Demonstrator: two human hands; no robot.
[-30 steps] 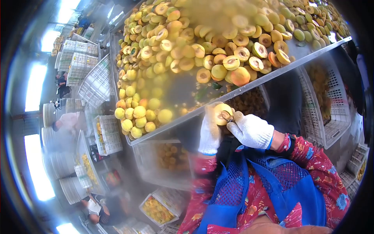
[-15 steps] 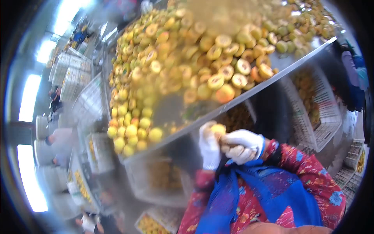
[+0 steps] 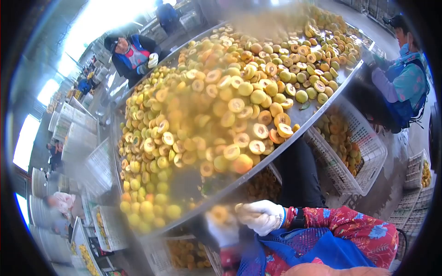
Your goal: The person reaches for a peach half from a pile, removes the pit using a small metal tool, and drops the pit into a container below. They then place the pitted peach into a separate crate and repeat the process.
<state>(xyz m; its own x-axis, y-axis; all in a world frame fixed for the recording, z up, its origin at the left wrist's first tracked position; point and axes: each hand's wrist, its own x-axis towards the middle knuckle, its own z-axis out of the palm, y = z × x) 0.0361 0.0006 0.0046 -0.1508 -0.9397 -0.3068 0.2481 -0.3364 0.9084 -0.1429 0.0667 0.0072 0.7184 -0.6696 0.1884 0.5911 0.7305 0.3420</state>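
Note:
In the head view, both my hands wear white gloves and are held just off the metal table's near edge. My left hand (image 3: 224,230) is blurred, its fingers closed around a yellow peach half (image 3: 219,214) with the cut face showing. To its right, my right hand (image 3: 263,217) is closed, fingers bent toward the left hand. A small brownish-yellow bit shows at its fingertips, too little to name. Beyond them, a large heap of halved and whole yellow peaches (image 3: 258,96) covers much of the table (image 3: 317,108). A smear on the lens blurs part of the heap.
Under the table edge stand a white crate (image 3: 368,170) of peach halves and another crate (image 3: 156,253). A co-worker (image 3: 400,83) sits at the right; another person (image 3: 133,55) is across the table. Stacked crates (image 3: 76,124) stand at the left.
My hands, earlier together around one peach, are now apart, with the left lower and further left. The view has shifted, bringing both co-workers more fully into sight.

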